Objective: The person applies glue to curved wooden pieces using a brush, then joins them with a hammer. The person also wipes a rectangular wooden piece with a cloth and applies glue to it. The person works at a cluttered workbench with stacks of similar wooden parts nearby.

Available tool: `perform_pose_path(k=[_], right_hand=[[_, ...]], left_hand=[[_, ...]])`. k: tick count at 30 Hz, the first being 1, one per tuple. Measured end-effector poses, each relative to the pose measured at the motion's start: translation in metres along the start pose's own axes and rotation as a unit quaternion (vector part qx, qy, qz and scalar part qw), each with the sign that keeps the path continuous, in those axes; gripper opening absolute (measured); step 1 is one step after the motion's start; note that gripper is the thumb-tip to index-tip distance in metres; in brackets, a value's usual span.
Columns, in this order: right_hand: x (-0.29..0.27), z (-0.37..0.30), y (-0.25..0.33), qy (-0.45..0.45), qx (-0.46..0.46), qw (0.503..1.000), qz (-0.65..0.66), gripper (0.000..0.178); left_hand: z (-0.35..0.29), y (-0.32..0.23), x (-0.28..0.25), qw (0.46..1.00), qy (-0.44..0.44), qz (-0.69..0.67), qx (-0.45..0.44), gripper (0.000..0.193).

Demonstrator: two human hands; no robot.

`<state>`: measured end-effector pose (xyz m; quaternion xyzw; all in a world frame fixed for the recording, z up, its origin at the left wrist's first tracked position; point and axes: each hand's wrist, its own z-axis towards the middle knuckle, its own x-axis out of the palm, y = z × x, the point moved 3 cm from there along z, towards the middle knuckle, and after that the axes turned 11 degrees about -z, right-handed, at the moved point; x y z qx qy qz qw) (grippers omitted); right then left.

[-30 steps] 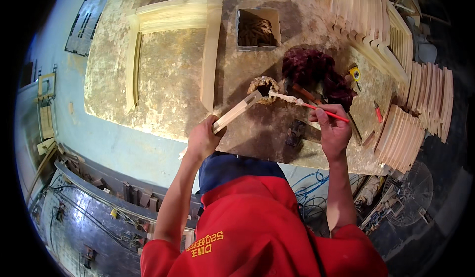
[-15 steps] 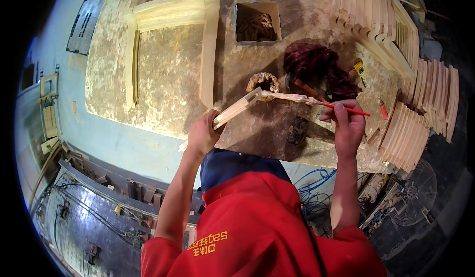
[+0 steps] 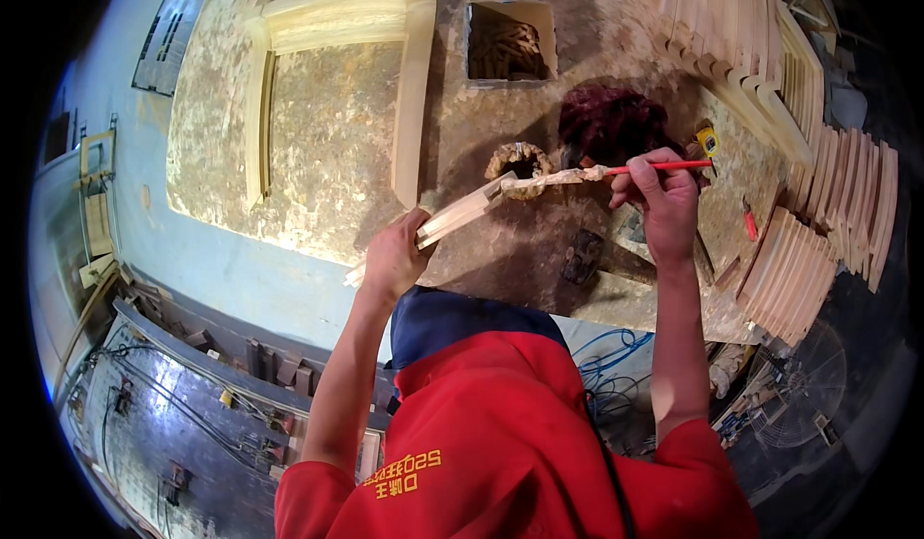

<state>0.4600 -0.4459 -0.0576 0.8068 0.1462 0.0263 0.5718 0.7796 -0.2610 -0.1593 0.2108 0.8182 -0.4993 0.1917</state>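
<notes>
My left hand is closed round a pale wooden rail that slants up to the right, its far end notched. In my right hand, fingers pinch the red handle of a brush thickly crusted with pale glue. The brush's tip meets the rail's notched end, or lies just over it; I cannot tell which. Right behind the tip stands a round pot, its rim caked with dried glue. A dark red cloth lies bunched beyond my right hand.
A wooden frame lies at the left on the stained worktable. Behind the pot, an open box holds short wooden pieces. Stacks of wooden strips line the right, near a yellow tape measure and a red-handled tool.
My right hand has risen away from me, bringing the brush's red handle up to nearly level. My left hand still holds the rail in almost the same place.
</notes>
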Motion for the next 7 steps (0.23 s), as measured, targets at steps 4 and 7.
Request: perform_pose_path(k=[4, 7], right_hand=[[-0.001, 0.004, -0.041, -0.021, 0.066, 0.995, 0.075, 0.018], [-0.024, 0.010, -0.064, -0.062, 0.040, 0.991, 0.114, 0.018]], left_hand=[[0.001, 0.002, 0.000, 1.000, 0.007, 0.000, 0.004, 0.029], [0.001, 0.002, 0.000, 1.000, 0.012, 0.002, -0.010, 0.030]])
